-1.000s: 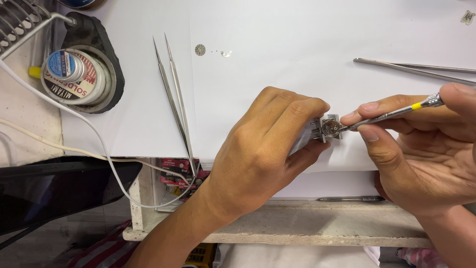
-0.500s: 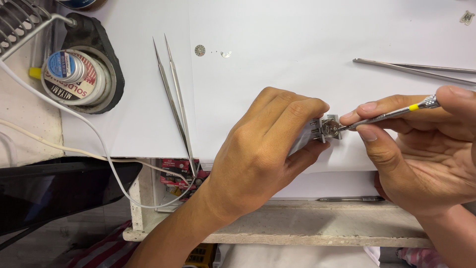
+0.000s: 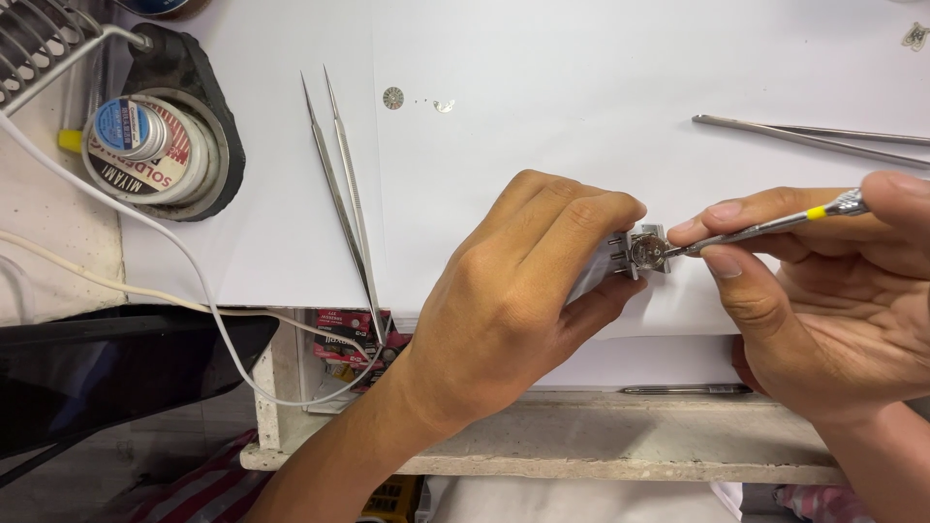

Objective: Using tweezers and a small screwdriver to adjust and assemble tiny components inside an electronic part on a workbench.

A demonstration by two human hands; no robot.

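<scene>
Left hand [image 3: 513, 291] closed around a small metal holder [image 3: 620, 260] with a round watch movement [image 3: 647, 252], low on the white surface [image 3: 581, 87]. Right hand [image 3: 823, 291] pinches a thin screwdriver [image 3: 765, 228], tip touching the movement. Tweezers [image 3: 344, 184] lie well left.

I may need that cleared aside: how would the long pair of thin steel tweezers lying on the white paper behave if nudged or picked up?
The long pair of thin steel tweezers would probably slide easily, since smooth metal lies flat on the white paper. It looks light for its length and springy. The needle tips likely bend if knocked, and the flat blades seem unlikely to roll.
</scene>
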